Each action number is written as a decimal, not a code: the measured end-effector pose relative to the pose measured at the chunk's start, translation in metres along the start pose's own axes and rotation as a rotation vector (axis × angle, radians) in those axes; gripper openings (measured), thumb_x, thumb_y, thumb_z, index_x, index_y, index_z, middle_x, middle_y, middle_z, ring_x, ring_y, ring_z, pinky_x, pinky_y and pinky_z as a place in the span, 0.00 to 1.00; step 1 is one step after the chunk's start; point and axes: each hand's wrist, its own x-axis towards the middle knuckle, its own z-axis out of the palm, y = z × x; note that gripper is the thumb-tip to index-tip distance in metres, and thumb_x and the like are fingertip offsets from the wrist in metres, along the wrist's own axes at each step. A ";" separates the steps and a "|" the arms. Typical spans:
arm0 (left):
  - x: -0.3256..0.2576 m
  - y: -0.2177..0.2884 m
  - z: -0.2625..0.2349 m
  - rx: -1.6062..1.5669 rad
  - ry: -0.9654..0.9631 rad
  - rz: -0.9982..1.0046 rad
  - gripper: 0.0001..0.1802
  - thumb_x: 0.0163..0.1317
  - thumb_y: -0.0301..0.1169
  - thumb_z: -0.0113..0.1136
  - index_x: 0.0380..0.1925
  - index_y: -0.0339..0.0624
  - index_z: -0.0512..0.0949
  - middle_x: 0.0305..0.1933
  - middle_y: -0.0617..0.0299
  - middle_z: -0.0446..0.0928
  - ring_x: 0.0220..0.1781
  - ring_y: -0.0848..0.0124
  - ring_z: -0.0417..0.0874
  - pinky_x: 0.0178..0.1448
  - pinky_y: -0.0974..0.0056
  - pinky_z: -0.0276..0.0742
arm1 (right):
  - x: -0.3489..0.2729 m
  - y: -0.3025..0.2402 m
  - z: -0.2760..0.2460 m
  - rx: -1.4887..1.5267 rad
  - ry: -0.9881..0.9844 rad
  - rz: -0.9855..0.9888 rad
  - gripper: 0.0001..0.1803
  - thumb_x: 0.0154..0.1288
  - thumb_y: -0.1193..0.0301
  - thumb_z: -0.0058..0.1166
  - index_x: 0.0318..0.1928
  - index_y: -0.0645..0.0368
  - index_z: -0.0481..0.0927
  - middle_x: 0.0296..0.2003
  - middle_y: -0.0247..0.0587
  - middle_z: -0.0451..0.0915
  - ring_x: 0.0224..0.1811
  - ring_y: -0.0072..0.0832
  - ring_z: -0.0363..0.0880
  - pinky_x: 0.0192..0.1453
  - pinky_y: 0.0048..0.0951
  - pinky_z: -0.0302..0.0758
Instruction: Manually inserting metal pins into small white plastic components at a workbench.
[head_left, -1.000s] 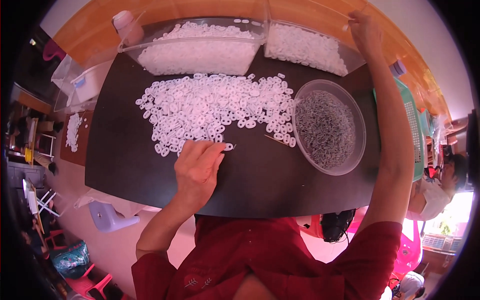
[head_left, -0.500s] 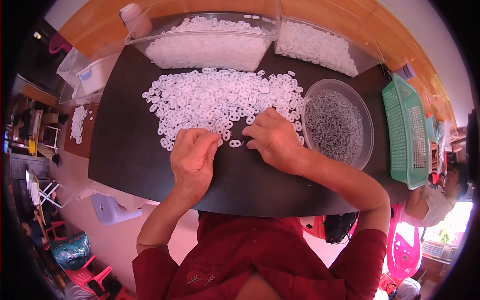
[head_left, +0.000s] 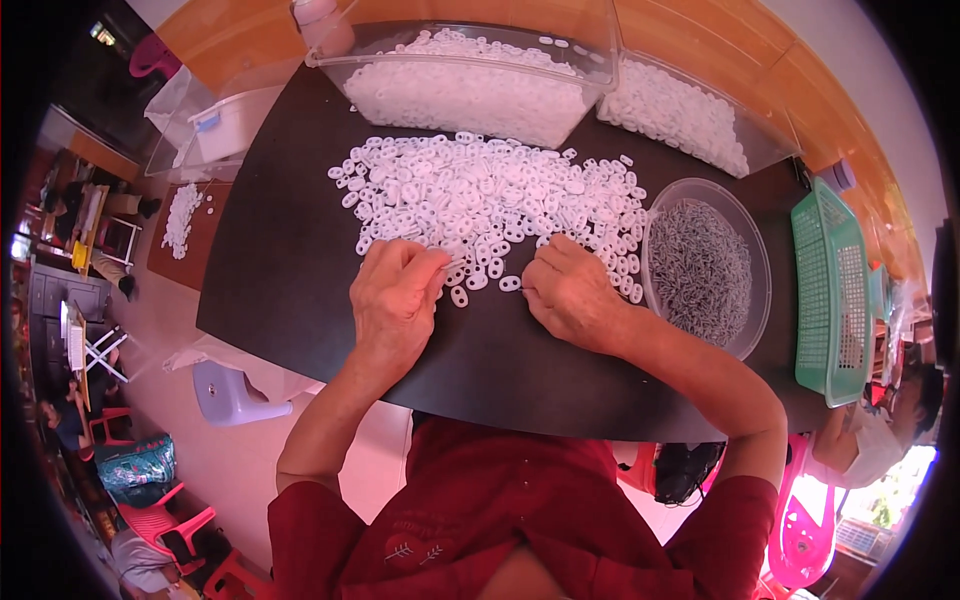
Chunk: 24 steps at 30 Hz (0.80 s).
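watching from nearby, i see the left hand [head_left: 393,300] with thumb and finger pinched together at the near edge of the heap of white two-holed pieces [head_left: 480,190]; anything between them is hidden from me. the right hand [head_left: 573,297] curls its fingers beside a single white piece [head_left: 510,284] lying on the dark counter [head_left: 300,260], and i can't tell whether it grips anything. a fumble could flick that loose little piece away, and a careless knuckle might drag others from the heap. the right forearm passes just beside the round tub [head_left: 768,280] of grey pins [head_left: 700,265], so a swinging elbow could spill it. a large clear bin [head_left: 588,105] and a smaller clear bin [head_left: 765,140] block the far side; a green basket [head_left: 811,290] stands beyond the tub.
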 end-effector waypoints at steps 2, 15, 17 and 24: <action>0.004 -0.001 0.003 0.037 -0.021 0.032 0.10 0.48 0.19 0.65 0.33 0.38 0.81 0.31 0.60 0.75 0.35 0.64 0.75 0.38 0.63 0.72 | -0.002 0.000 0.002 -0.006 0.029 -0.004 0.09 0.44 0.81 0.58 0.23 0.59 0.70 0.24 0.41 0.68 0.31 0.40 0.69 0.34 0.38 0.68; 0.007 -0.003 0.021 0.136 -0.011 0.183 0.07 0.40 0.19 0.57 0.23 0.39 0.76 0.27 0.59 0.68 0.32 0.62 0.70 0.34 0.59 0.68 | -0.018 -0.016 -0.022 0.147 0.129 0.108 0.11 0.43 0.85 0.56 0.26 0.60 0.69 0.24 0.39 0.70 0.29 0.39 0.69 0.31 0.37 0.67; 0.007 -0.005 0.024 0.169 -0.080 0.204 0.09 0.42 0.20 0.60 0.27 0.40 0.78 0.28 0.60 0.69 0.33 0.62 0.71 0.33 0.59 0.69 | -0.019 -0.018 -0.027 0.182 0.100 0.143 0.10 0.44 0.85 0.56 0.27 0.60 0.70 0.24 0.39 0.70 0.28 0.38 0.70 0.31 0.36 0.67; 0.001 0.009 0.021 0.110 -0.143 0.195 0.12 0.43 0.17 0.60 0.30 0.42 0.81 0.29 0.61 0.72 0.33 0.64 0.73 0.33 0.61 0.71 | -0.021 -0.028 -0.038 0.223 0.097 0.213 0.10 0.48 0.84 0.59 0.29 0.60 0.72 0.24 0.38 0.70 0.27 0.35 0.71 0.30 0.32 0.68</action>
